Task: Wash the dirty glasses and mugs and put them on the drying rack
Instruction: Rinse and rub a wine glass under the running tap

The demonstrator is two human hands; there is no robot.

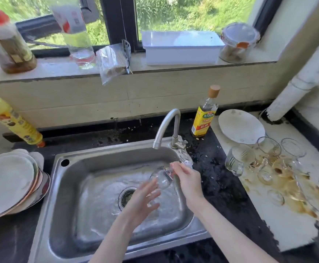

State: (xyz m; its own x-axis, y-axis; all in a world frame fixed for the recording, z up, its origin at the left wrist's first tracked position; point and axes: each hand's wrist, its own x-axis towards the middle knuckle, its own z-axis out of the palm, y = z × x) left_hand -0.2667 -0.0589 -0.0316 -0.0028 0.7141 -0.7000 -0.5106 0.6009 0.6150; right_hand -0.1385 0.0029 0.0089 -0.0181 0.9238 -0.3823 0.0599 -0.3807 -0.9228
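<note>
Over the steel sink (63,186) my right hand (188,179) grips a clear glass (161,177), tilted on its side below the tap (166,128). My left hand (144,200) hovers just under and left of the glass, fingers spread, holding nothing. A second clear glass (186,158) lies at the sink's right rim behind my right hand. On the white board (287,224) at the right stand several dirty glasses (268,149) and a ribbed glass mug (236,160), among brown stains. Water covers the sink floor around the drain (126,197).
A stack of plates (10,183) sits left of the sink, a white plate (241,126) at the back right. A yellow-labelled bottle (204,112) stands behind the tap, a yellow bottle (12,120) at the left. Bottles, a jar and a white tray (181,48) line the windowsill.
</note>
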